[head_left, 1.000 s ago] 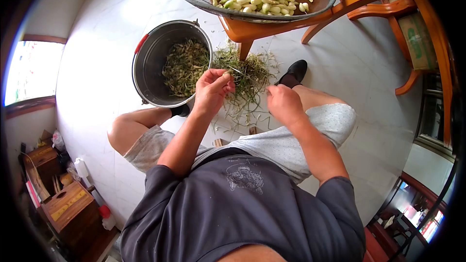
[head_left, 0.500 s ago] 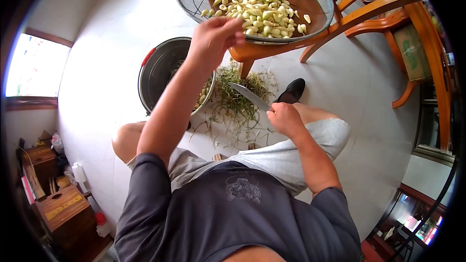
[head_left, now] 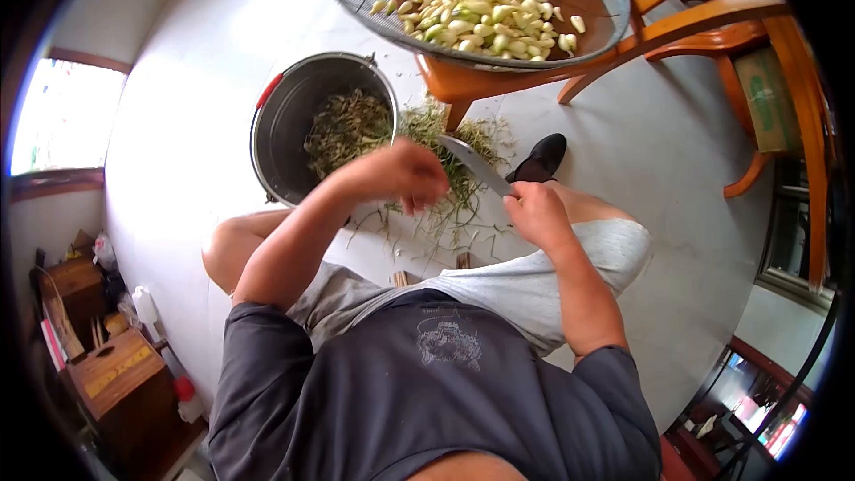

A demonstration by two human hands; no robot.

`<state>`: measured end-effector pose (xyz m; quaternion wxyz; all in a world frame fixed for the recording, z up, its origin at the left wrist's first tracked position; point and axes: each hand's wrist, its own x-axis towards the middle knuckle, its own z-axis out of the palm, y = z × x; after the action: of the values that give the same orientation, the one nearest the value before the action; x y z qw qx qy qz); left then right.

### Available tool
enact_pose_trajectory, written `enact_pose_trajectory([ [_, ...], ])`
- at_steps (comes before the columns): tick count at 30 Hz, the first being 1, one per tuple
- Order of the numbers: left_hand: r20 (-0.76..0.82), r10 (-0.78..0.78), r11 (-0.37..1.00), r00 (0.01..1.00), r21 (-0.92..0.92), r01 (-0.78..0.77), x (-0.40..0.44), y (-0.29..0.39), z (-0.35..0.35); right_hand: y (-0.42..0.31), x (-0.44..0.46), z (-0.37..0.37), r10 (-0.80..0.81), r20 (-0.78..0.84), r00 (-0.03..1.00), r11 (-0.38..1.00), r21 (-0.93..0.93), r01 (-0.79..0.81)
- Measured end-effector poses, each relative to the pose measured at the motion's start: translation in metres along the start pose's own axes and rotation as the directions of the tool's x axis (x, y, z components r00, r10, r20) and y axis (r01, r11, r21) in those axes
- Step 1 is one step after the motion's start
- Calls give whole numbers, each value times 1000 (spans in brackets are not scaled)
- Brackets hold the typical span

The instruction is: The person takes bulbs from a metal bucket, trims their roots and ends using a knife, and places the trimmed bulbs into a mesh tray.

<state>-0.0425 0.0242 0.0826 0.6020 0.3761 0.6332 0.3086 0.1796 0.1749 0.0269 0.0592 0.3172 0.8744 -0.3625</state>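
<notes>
My right hand (head_left: 537, 212) is closed around the handle of a knife (head_left: 477, 165), its blade pointing up and left over the floor. My left hand (head_left: 408, 176) is beside the bucket's rim, left of the blade, its fingers curled and smeared by motion; whether they hold anything cannot be made out. Below both hands lies a heap of green and straw-coloured stalk trimmings (head_left: 468, 191). A metal bucket (head_left: 283, 116) with a red grip on its handle stands to the left, partly filled with unpeeled stalky bulbs (head_left: 347, 134). Pale, trimmed bulbs (head_left: 481, 9) are piled in a round mesh sieve (head_left: 374, 22).
The sieve rests on a wooden chair (head_left: 445, 85). Another wooden chair (head_left: 748, 36) stands at the right, near a cardboard box (head_left: 768, 98). A black shoe (head_left: 545, 156) is on the floor beyond the knife. Wooden boxes (head_left: 116, 374) stand at the lower left.
My left hand has moved from the sieve's edge down toward me, beside the bucket. The knife stays in my right hand, shifted slightly. The view has shifted a little.
</notes>
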Motion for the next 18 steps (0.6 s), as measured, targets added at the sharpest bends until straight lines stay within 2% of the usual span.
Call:
enact_pose_trajectory([
  [1, 113, -56, 993, 992, 111, 44, 3, -21, 11, 1, 1, 0, -19, -1, 1000, 1000, -9, 19],
  [3, 158, 70, 844, 985, 517, -143, 5, -57, 13, 0, 3, 1, -37, 1, 999, 999, -16, 37],
  [5, -58, -23, 865, 998, 500, 49, 9, -73, -12, -3, 4, 1, -27, -5, 1000, 999, -18, 27],
  [6, -226, -72, 938, 971, 316, 143, 8, -83, -29, -8, 3, -1, -33, -6, 999, 999, -19, 32],
  [7, -398, -241, 948, 885, 100, 303, 13, -92, -51, -7, 4, 2, -38, -6, 999, 999, -22, 38],
  [8, -558, -192, 972, 807, 5, 235, 17, -114, -68, -6, 6, 4, -44, -7, 999, 999, -25, 44],
  [9, -584, -164, 974, 795, 31, 224, 23, -146, -93, -5, 8, 5, -50, -11, 999, 998, -28, 50],
  [11, -606, -277, 961, 746, -193, 200, 34, -188, -109, -12, 11, 6, -4, 51, 999, 999, -42, 6],
  [13, -682, -91, 968, 725, 111, 226, 51, -223, -105, -23, 12, 3, 49, 108, 993, 998, -36, -45],
  [14, -694, 41, 951, 718, 248, 185, 62, -245, -103, -24, 13, 5, 43, 115, 992, 999, -35, -40],
  [17, -696, -52, 917, 716, 250, 310, 77, -249, -88, -23, 16, 7, 33, 124, 992, 999, -46, -27],
  [18, -671, -21, 872, 741, 350, 341, 79, -251, -84, -21, 16, 10, 31, 125, 992, 998, -57, -24],
])
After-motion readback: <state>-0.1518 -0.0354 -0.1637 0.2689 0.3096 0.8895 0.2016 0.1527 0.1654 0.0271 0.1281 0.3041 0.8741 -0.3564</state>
